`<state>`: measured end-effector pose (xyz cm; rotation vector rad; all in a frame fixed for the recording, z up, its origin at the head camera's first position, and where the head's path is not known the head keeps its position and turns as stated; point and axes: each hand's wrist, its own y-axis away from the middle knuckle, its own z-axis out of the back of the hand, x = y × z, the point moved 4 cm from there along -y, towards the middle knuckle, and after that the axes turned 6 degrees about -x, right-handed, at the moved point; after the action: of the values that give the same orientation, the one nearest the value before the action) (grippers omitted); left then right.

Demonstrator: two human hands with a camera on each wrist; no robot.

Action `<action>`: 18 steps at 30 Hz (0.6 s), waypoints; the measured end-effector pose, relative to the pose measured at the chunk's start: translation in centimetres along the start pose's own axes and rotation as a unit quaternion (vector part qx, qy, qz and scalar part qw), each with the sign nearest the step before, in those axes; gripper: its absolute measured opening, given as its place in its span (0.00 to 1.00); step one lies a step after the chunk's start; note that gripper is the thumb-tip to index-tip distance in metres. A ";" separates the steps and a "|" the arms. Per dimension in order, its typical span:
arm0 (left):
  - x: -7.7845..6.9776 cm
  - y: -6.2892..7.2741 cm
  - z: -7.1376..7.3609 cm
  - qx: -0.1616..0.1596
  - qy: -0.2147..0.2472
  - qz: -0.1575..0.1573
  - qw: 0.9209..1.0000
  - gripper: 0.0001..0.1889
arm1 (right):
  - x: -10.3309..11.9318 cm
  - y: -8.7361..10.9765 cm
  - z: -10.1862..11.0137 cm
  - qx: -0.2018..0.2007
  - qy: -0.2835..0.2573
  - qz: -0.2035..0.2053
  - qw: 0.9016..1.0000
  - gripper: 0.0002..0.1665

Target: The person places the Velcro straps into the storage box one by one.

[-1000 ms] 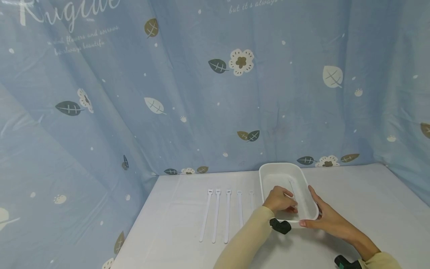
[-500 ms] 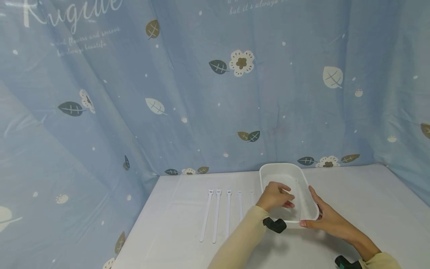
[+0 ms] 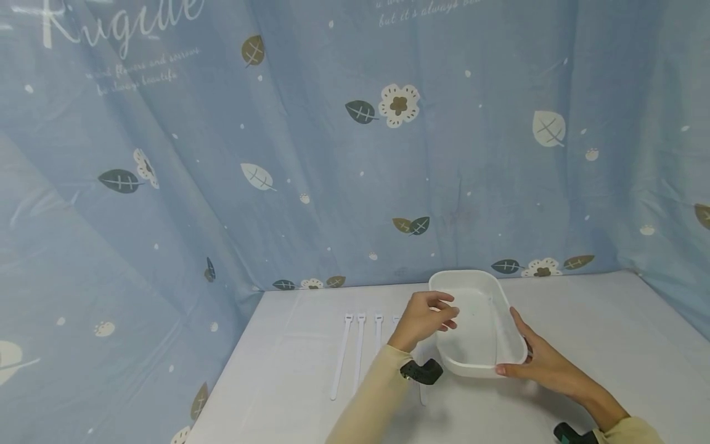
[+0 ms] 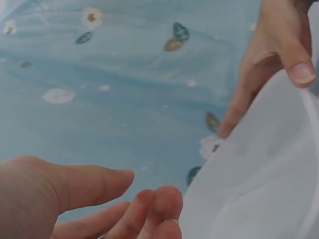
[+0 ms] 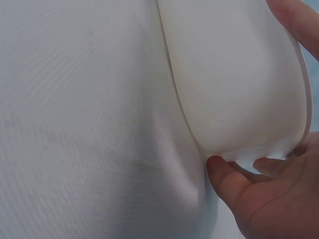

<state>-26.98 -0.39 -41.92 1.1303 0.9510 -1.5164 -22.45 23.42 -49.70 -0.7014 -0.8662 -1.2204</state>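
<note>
A white rectangular tray (image 3: 471, 370) with rounded corners stands at the right of the table. My right hand (image 3: 540, 361) grips its right side near the front corner, thumb over the rim and fingers along the outer wall. Inside, toward the right wall, a thin pale strip (image 3: 492, 327) like a cable tie shows faintly. My left hand (image 3: 426, 317) is at the tray's left rim, fingers loosely bent and nothing between them; the left wrist view shows a gap between thumb and fingertips. Left of the tray lie several white cable ties (image 3: 340, 361) side by side, some partly covered by the left arm.
A white cloth covers the table (image 3: 288, 370). Behind it and to the left hangs a blue curtain (image 3: 310, 154) with leaf and flower prints, close to the tray's far end. Dark wrist devices sit on the left wrist (image 3: 421, 372) and right wrist (image 3: 574, 433).
My left hand has risen out of the tray and moved left to its left rim, off the pale strip inside. The right hand and the tray have stayed put.
</note>
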 end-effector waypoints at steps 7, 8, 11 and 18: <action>-0.2 1.4 3.4 -0.035 -0.013 -0.034 0.999 0.16 | 0.0 0.1 0.1 -0.005 -0.004 0.015 1.000 0.74; -0.2 1.6 3.8 -0.041 -0.014 -0.040 0.998 0.16 | 0.0 0.1 0.1 -0.006 -0.005 0.017 1.000 0.74; -0.4 2.1 5.2 -0.052 -0.013 -0.056 0.997 0.17 | 0.0 0.1 0.2 -0.006 -0.005 0.016 1.000 0.74; -0.4 3.3 8.2 -0.081 -0.013 -0.063 0.995 0.17 | 0.1 0.1 0.1 -0.001 -0.004 0.010 1.000 0.74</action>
<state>-25.31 -8.75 -39.52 0.9469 1.1242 -1.5210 -22.35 23.49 -49.60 -0.7159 -0.8634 -1.2007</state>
